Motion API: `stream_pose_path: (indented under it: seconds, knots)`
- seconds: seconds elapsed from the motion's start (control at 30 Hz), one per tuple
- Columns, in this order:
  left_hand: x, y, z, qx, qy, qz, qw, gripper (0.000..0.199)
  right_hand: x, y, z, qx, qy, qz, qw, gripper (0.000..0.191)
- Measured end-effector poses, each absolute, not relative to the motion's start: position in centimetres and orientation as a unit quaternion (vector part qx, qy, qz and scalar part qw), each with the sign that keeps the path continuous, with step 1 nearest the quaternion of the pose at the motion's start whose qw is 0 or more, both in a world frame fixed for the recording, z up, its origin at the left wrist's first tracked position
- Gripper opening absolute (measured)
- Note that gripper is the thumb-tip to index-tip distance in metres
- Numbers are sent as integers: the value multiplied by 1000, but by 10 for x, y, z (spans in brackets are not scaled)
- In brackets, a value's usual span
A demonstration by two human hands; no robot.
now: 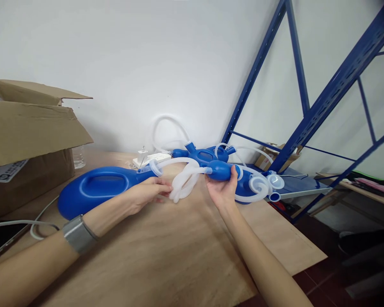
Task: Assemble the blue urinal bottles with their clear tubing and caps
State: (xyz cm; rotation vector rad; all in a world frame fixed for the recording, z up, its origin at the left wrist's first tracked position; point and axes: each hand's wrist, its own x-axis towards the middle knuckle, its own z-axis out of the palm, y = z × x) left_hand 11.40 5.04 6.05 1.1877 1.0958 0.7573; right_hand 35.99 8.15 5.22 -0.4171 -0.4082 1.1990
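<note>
A blue handled plastic bottle (73, 196) lies on its side at the left, with a clear collar on its neck. From it runs a milky flexible tube (185, 181), loosely coiled in the middle. My left hand (150, 192) is at the coil's left edge, fingers extended and fingertips against the tubing, thumb apart. My right hand (222, 187) is wrapped from below around a blue bulb-shaped receptacle (220, 169), with its narrow end joined to the tube and a whitish rim at the other. Part of the receptacle is hidden behind my thumb.
More blue bottles (208, 154) with tubes lie behind. At right are a coiled tube (259, 187) and a clear-lidded opening (277, 181). A white power strip (156, 158) sits near the wall. An open cardboard box (32, 136) stands left; blue shelving (294, 132) rises right.
</note>
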Motion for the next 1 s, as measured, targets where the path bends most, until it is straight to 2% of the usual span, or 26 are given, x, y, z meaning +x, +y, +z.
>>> stream_pose_path:
  seconds: [0.13, 0.3, 0.47, 0.8, 1.0]
  knots:
    - [116, 50, 59, 500, 459, 332, 655, 45, 358, 82, 49, -187, -208, 562, 778, 39]
    - [120, 50, 58, 483, 483, 337, 648, 39, 354, 79, 50, -178, -195, 577, 773, 30]
    - [124, 48, 59, 435, 488, 375, 657, 40, 354, 77, 53, -166, -193, 583, 771, 31]
    - [126, 45, 58, 438, 418, 426, 672, 40, 362, 82, 51, -168, -178, 581, 776, 27]
    - [130, 41, 56, 420, 408, 452, 673, 33, 367, 83, 48, -152, -203, 592, 765, 36]
